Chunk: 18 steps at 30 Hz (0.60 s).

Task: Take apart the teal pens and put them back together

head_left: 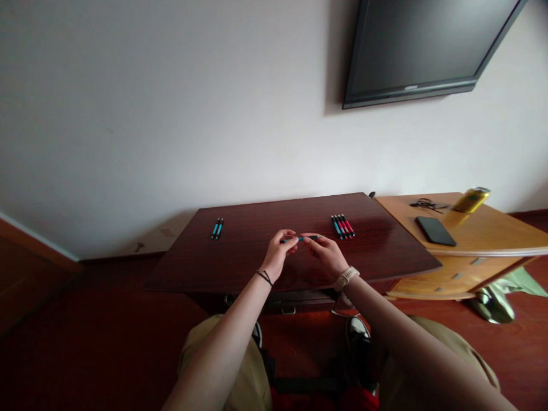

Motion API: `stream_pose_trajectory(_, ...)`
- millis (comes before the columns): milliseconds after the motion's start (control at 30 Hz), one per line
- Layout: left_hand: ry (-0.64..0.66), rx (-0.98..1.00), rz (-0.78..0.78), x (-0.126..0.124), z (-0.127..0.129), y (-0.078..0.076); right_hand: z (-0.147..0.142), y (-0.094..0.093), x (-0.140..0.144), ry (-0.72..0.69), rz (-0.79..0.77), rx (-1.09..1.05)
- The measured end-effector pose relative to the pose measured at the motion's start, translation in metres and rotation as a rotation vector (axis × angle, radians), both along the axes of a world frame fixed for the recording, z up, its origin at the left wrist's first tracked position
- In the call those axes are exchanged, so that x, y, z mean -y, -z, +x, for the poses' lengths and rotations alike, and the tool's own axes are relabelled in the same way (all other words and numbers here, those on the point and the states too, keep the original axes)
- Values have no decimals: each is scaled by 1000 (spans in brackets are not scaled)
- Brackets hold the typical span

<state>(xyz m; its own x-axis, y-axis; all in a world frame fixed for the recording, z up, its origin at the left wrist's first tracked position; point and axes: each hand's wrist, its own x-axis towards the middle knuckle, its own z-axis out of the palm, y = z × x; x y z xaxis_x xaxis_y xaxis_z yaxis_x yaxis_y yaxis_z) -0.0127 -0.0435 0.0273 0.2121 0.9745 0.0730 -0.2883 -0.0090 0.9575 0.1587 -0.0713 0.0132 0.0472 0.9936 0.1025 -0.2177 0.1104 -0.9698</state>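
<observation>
Here both hands meet over the middle of the dark table (pixel 257 262), pinching one pen (pixel 302 238) between them: the left hand (pixel 280 250) grips its blue end, the right hand (pixel 326 253) its dark end, so the pen lies level just above the tabletop. Two blue pens (pixel 217 228) lie far to the left; a row of pens (pixel 342 226) (blue and red) lies just right of the hands. A phone (pixel 435 230) rests on the lighter cabinet (pixel 492 234).
</observation>
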Motion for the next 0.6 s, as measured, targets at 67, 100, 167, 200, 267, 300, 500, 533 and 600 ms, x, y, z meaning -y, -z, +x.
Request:
stream_pose_trajectory(67,2,16,-12,0,0,0,-1,1,0,7,3,-1)
stream_pose_trajectory(100,1,18,-13,0,1,0,-2,2,0,12,4,1)
stream_pose_trajectory(167,-1,16,-7,1,1,0,-2,3,-1,18,3,10)
stream_pose_trajectory(200,-3,12,-2,2,2,-1,-2,3,-1,21,3,18)
stream_pose_trajectory(267,-5,6,-1,3,2,-1,-2,3,-1,20,4,36)
stream_pose_trajectory(300,-6,2,-5,3,2,-1,-1,3,-1,17,6,41)
stream_pose_trajectory(500,-1,-21,-23,-1,1,6,7,7,-2,2,-5,16)
stream_pose_trajectory(533,5,-26,-18,-2,0,7,8,9,-2,1,-8,18)
stream_pose_trajectory(600,25,-45,-7,-3,-2,8,10,11,-2,0,-6,29)
